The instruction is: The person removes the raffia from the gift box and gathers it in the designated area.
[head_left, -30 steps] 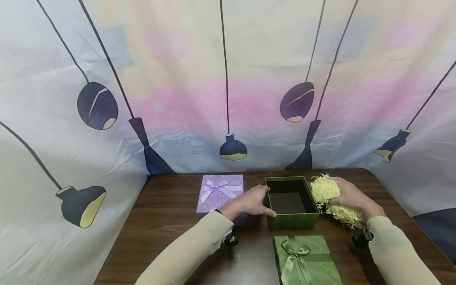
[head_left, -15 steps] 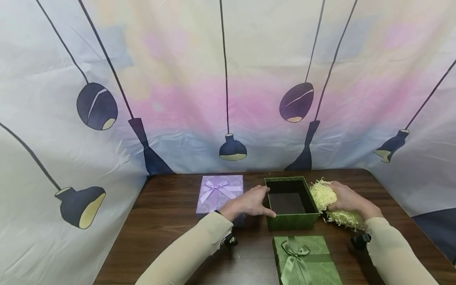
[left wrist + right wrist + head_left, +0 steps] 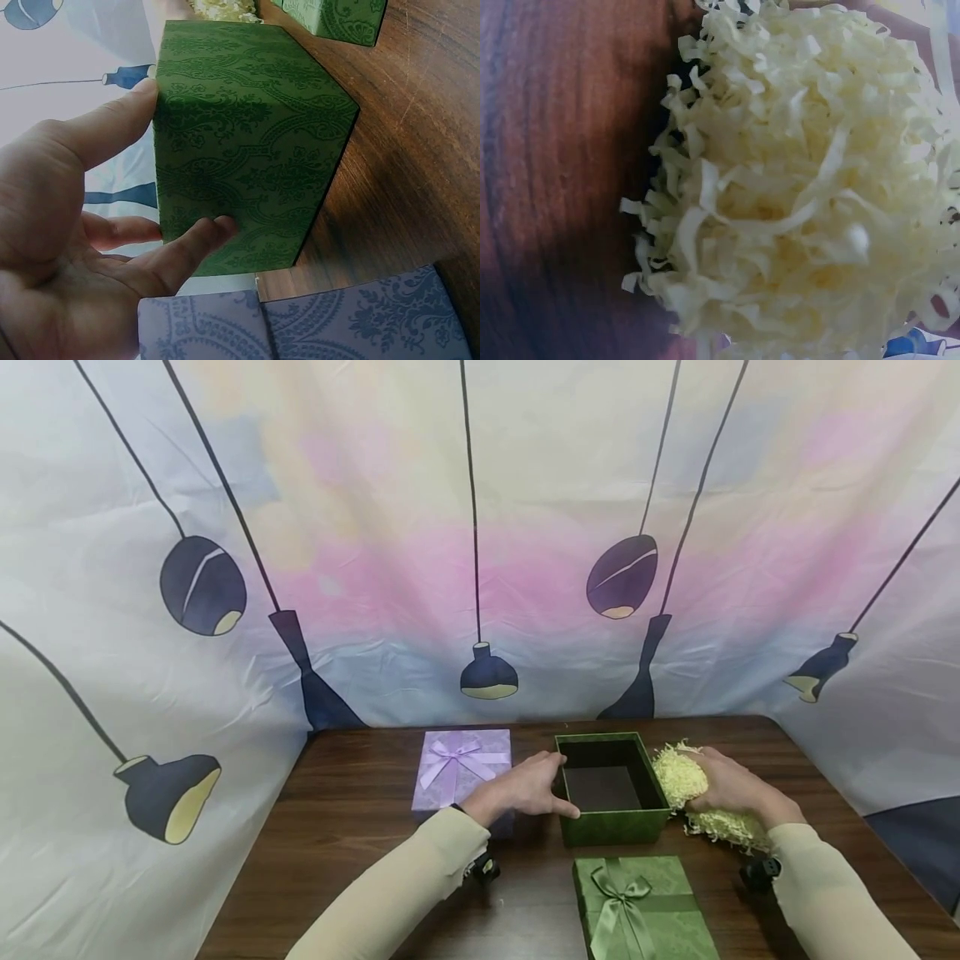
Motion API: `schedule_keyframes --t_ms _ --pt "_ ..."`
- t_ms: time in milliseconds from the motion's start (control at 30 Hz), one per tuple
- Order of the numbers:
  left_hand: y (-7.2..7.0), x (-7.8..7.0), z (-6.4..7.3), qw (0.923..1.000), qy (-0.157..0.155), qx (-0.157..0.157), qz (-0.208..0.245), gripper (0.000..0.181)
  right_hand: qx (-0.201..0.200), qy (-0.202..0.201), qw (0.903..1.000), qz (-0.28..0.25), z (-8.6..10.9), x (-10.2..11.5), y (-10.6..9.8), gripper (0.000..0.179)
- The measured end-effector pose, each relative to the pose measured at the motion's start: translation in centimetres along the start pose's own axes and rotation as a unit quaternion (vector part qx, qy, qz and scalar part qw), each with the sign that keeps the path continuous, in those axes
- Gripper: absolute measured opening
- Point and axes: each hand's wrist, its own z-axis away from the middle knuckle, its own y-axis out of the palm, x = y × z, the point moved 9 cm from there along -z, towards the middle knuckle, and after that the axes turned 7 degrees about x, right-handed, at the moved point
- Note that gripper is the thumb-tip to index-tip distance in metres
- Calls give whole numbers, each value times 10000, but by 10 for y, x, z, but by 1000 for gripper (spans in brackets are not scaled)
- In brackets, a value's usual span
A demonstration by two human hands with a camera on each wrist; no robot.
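Observation:
My left hand (image 3: 528,783) holds the left wall of an open green gift box (image 3: 615,828). In the left wrist view the thumb meets the rim, one fingertip goes behind it and another lies on the patterned outside wall. The box looks bare inside. Just right of it, my right hand (image 3: 738,785) grips a bundle of pale yellow shredded paper (image 3: 678,777). More of this crinkled paper lies below that hand on the table. Shredded paper (image 3: 802,187) fills most of the right wrist view and hides the fingertips.
A green lid (image 3: 652,906) with a satin bow lies in front of the box. Left of the box stands a lilac gift box (image 3: 480,747) with a ribbon bow, partly behind the left wrist. The wooden table (image 3: 337,835) ends at a printed curtain (image 3: 405,668).
My right hand has shifted slightly down with the shredded paper, which is squeezed a little closer to the table. The left hand and green box stay in place.

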Motion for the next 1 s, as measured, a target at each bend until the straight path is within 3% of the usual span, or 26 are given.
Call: schedule_keyframes --t_ms 167,567,1000 --pt "1 1 1 10000 -24 -49 11 91 20 -34 9996 266 -2 1 2 96" --pt "2 1 3 10000 -6 -46 51 91 307 181 9988 327 -4 -5 11 93" --pt "1 1 2 10000 -38 17 49 91 345 295 9975 539 -6 -7 20 87"
